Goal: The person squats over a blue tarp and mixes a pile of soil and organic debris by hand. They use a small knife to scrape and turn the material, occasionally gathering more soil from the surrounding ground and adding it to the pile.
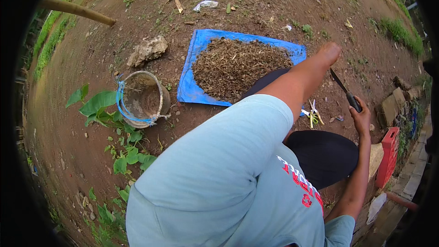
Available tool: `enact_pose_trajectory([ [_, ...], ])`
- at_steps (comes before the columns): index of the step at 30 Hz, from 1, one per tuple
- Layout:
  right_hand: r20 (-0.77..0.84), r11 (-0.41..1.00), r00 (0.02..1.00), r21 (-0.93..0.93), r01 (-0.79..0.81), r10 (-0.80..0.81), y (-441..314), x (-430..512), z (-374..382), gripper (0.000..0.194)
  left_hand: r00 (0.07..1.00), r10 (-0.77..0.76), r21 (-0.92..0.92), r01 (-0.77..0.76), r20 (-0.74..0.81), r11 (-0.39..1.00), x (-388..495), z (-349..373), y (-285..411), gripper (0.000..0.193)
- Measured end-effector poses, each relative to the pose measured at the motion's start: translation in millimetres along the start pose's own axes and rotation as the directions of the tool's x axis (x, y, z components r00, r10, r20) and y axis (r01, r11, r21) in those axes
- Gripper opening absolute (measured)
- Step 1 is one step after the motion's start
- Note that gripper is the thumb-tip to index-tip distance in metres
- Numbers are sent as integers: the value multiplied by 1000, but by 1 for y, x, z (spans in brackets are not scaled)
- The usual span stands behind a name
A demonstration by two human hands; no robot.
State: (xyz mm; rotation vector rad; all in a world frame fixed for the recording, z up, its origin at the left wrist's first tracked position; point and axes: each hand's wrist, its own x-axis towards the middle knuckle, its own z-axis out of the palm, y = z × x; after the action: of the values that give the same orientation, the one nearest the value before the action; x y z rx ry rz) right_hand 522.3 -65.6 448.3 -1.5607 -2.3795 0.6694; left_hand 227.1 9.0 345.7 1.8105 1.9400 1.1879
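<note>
My right hand (362, 115) is closed around the black handle of a knife (339, 81), whose dark blade points up and left toward my left hand. My left hand (331, 52) is at the end of my outstretched arm, just above the blade's tip; its fingers are mostly hidden, so what it holds cannot be told. Below the blade, pruning shears (313, 114) with pale green and whitish handles lie on the soil. Left of my left arm, a blue plastic sheet (187, 89) bears a heap of dry shredded plant matter (236, 67).
A worn bucket (164, 97) with blue cord stands left of the sheet, near leafy plants (99, 104) and a rough rock (148, 50). A bamboo pole (79, 9) is at upper left. Blocks (391, 106) and a red plastic crate (387, 157) stand at the right.
</note>
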Motion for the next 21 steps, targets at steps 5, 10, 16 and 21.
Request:
enact_pose_trajectory([
  [5,25,981,992,146,-129,127,-2,-24,-2,50,833,-546,-645,467,91,606,7,18,17,15],
  [10,-65,956,976,227,-187,207,-2,-60,-7,51,787,-618,-568,508,-1,647,16,31,10,16],
  [16,-194,966,956,178,-186,220,15,-108,-22,53,821,-569,-56,571,50,819,9,-12,-27,32],
  [21,-197,934,944,298,-198,263,17,-122,-34,52,752,-604,384,493,262,781,-12,-65,-32,36],
])
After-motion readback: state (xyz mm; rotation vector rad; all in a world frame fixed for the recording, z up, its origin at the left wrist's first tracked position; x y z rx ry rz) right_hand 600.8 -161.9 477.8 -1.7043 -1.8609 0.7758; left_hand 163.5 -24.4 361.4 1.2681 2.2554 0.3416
